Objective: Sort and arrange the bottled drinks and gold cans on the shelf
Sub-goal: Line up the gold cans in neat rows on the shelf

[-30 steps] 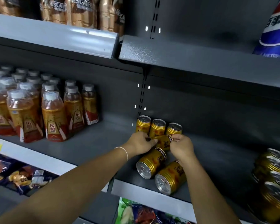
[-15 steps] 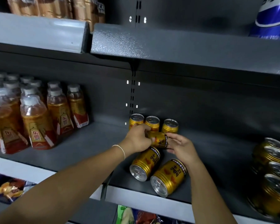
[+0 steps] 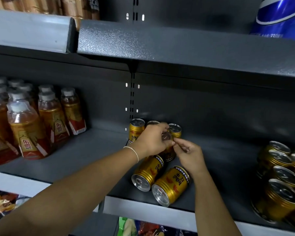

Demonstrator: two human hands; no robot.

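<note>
Left hand (image 3: 152, 142) wraps a can (image 3: 168, 153), right hand (image 3: 189, 155) pinches its side. A careless forearm bump could roll the two lying cans (image 3: 148, 172) off the shelf (image 3: 92, 150).

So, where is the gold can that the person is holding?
The held gold can is mid-shelf in the head view, gripped by the left hand, in front of three upright gold cans and behind two gold cans lying on their sides.

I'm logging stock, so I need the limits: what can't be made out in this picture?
Head view:
- middle upright can: mostly behind the left hand.
- held can: label covered by both hands; unclear whether the right hand grips it.
- cans at right: cut by frame edge, count unknown.
</note>
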